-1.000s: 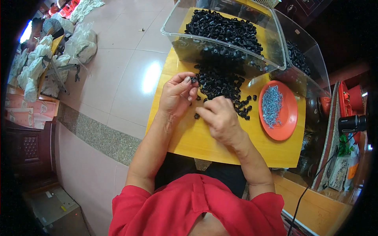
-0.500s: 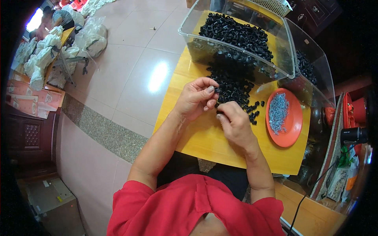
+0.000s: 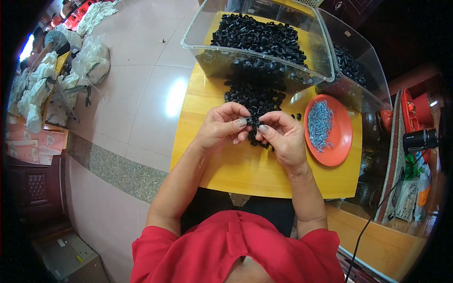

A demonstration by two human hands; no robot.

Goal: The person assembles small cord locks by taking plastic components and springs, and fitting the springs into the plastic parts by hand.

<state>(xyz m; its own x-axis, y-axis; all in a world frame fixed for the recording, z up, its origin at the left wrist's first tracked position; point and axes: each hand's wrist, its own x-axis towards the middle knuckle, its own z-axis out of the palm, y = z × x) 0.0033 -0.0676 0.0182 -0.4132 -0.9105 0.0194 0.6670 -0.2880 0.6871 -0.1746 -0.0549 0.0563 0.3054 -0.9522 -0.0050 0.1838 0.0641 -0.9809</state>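
My left hand (image 3: 222, 126) pinches a small black plastic piece (image 3: 249, 120) between thumb and fingertips. Close beside it, my right hand (image 3: 284, 137) is closed in a pinch, its fingertips at the same spot; whatever lies between them is too small to make out. Both hands are over a loose pile of black plastic pieces (image 3: 264, 97) on the yellow tabletop (image 3: 226, 177). To the right stands an orange-red plate (image 3: 342, 144), bearing a heap of small silvery metal parts (image 3: 321, 125) that look like screws.
Behind the pile stands a clear plastic bin (image 3: 264, 59) full of black pieces. A second clear bin (image 3: 377, 96) adjoins it on the right. A dark cylinder (image 3: 420, 140) and a cable lie farther right. At far left, another person sits near white bundles (image 3: 42, 89).
My two hands have come together, fingertips meeting over the pile's near edge; the right hand has risen from lower down. The whole view has shifted slightly.
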